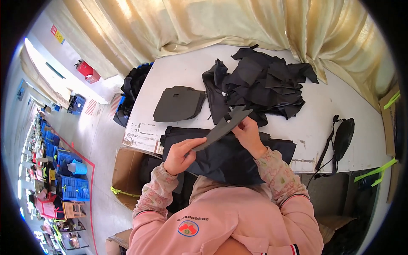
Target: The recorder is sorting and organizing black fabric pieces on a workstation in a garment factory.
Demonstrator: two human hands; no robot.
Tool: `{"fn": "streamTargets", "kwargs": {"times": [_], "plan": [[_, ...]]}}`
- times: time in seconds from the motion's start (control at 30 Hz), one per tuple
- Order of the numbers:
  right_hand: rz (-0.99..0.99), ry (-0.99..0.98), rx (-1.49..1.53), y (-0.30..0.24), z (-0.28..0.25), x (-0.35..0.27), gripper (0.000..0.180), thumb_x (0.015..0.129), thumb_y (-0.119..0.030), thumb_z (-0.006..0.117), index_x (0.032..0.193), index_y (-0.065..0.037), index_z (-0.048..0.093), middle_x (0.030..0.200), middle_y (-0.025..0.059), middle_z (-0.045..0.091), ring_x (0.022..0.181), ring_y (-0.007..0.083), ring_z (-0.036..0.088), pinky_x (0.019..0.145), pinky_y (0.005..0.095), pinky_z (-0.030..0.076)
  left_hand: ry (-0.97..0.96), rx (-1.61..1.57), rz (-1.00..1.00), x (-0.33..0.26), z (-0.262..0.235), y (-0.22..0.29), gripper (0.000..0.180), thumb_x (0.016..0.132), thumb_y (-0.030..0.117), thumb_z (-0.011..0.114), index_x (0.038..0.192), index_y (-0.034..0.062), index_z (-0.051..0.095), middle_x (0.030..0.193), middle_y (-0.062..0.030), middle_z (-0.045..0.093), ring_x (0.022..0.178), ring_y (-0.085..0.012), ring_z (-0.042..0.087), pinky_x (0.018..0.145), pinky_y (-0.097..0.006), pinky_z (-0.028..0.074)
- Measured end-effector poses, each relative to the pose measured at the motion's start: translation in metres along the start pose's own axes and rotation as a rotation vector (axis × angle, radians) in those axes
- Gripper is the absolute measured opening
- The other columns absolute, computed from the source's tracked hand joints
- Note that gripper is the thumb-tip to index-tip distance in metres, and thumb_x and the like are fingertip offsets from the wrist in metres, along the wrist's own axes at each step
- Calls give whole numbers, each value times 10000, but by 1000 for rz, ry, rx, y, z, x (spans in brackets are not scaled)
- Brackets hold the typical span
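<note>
A dark grey flat panel (222,132), like a thin stiff sheet, is held tilted in front of me. My left hand (182,156) grips its lower left end, fingers laid along the edge. At the upper right end my right hand (250,135) pinches it between thumb and fingers. Beneath both hands, black fabric pieces (231,159) drape over the table's near edge toward my lap. A stack of similar dark grey panels (178,104) lies on the table beyond my left hand. Past my right hand is a heaped pile of black fabric pieces (265,83).
The white table (316,127) has worn patches along its edge. A small black bag with a strap (343,138) lies at its right. An open cardboard box (127,174) stands below left, and a black-filled bin (131,89) beside the far left corner. Beige curtains (204,21) hang behind.
</note>
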State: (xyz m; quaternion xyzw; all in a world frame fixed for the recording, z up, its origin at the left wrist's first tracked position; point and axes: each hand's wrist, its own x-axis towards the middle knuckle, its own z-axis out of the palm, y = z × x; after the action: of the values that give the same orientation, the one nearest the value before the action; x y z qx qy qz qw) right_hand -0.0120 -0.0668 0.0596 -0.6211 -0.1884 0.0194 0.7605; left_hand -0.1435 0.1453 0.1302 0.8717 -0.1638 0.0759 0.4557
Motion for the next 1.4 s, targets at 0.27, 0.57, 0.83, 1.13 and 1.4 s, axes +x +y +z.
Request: {"fn": "streamTargets", "kwargs": {"times": [0.27, 0.57, 0.83, 1.13, 1.4], "plan": [[8, -518, -144, -6, -11, -6, 178, 894, -67, 622, 1061, -9, 646, 1115, 44, 585, 996, 90, 547, 789, 238, 437, 65, -154, -51, 28, 24, -1, 446, 812, 137, 733, 1228, 48, 599, 1074, -144, 610, 988, -234, 603, 859, -327, 472], [766, -585, 641, -74, -32, -8, 277, 962, -200, 575, 1141, 12, 558, 1047, 36, 602, 930, 111, 550, 828, 278, 455, 286, 464, 360, 53, 45, -2, 195, 748, 50, 722, 933, 72, 663, 924, -53, 620, 804, -256, 597, 707, -368, 471], [490, -709, -13, -36, -95, 6, 367, 841, -33, 663, 1190, 13, 558, 1015, 53, 665, 925, 109, 597, 822, 265, 480, 510, -517, -188, 22, -22, -24, 40, 910, 11, 570, 919, 33, 602, 843, -12, 565, 710, -98, 568, 628, -250, 511], [438, -562, -680, -6, -168, -23, 512, 746, -82, 751, 1197, -15, 518, 906, 140, 657, 849, 236, 627, 775, 346, 489, 428, 573, -501, -75, -96, -186, 313, 840, 155, 696, 1096, 6, 594, 1035, -123, 627, 961, -265, 592, 854, -365, 471], [172, -547, -962, -61, -124, -39, 581, 723, -158, 768, 1237, -118, 501, 896, 160, 646, 845, 342, 640, 751, 400, 496, -474, -89, -55, 109, 75, -53, 511, 827, 242, 746, 1247, 19, 559, 1229, -129, 593, 1147, -237, 551, 984, -336, 423]]}}
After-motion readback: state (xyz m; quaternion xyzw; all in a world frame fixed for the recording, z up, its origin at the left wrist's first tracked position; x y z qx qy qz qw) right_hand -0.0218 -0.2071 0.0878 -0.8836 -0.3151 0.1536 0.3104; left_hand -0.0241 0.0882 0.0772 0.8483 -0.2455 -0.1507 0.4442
